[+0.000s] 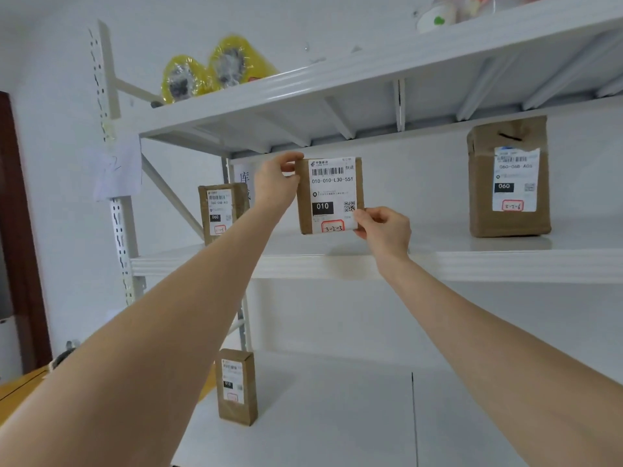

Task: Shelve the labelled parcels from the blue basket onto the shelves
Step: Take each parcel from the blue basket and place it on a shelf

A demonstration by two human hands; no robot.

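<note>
Fingers (pixel 290 159) of my left hand (pixel 274 187) and right hand (pixel 384 227) pinch opposite parcel (pixel 332 197) corners. Risk: thin upright box, could topple off the shelf (pixel 472 264) on release.

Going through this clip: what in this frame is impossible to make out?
1. blue basket: outside the head view.
2. held parcel, pinched by left hand and right hand: whether it touches the middle shelf is unclear from this angle.
3. left parcel and lower parcel: red-boxed codes too small.
4. items at top right: blurred, cut off by the upper edge.
</note>
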